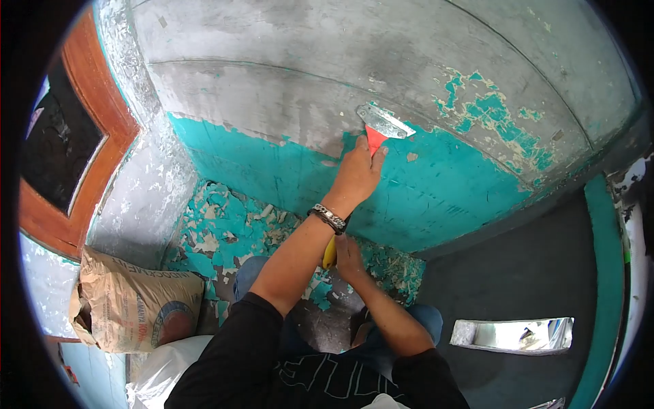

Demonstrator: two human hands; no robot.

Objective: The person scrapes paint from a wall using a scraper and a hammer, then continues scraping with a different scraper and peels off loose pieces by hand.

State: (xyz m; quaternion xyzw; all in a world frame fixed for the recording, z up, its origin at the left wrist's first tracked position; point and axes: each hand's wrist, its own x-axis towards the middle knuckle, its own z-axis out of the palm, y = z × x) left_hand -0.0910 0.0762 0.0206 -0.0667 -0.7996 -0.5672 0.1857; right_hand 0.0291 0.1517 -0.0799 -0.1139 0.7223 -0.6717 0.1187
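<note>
My left hand (357,174) is closed around the red handle of a paint scraper (387,124). The wide metal blade lies against the wall where bare grey meets the turquoise paint (286,170). Lower down, my right hand (349,259) is near my left wrist, closed on a yellow handle-like thing (330,253). My left forearm hides part of that thing, so its kind does not show. A chain bracelet (328,217) circles my left wrist.
Turquoise and cream paint flakes (225,225) cover the floor along the wall. At the left stand a brown paper sack (136,300), a white plastic bag (167,368) and a wooden frame (102,123). A dark surface with a bright opening (514,335) is at the right.
</note>
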